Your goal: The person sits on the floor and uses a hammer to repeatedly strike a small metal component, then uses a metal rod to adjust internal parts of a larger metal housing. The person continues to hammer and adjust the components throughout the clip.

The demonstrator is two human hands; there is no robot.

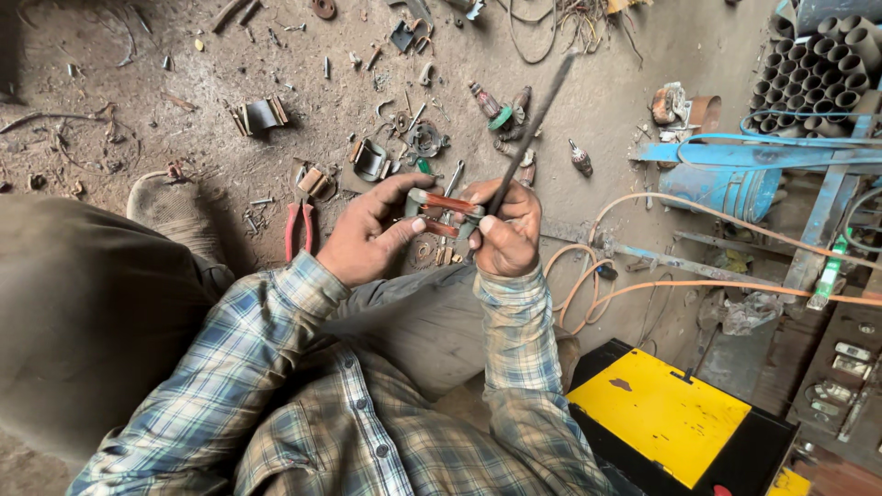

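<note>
- Copper-wound motor part — a small piece with reddish windings, held above the dirt floor between both hands, just over the person's knees.
- Left hand is closed around the part's left end, thumb pressed along its underside.
- Right hand grips the part's right end and, with it, a thin dark rod that slants up and away from the fist.
- Red-handled pliers lie on the floor just left of the left hand; scattered metal scraps, brackets and a small armature lie beyond.
- Orange hose loops across the floor to the right, near a blue metal frame.
- Stacked grey pipes fill the upper right corner, open ends showing.
- Black case with a yellow lid sits at the lower right, lid closed.
</note>
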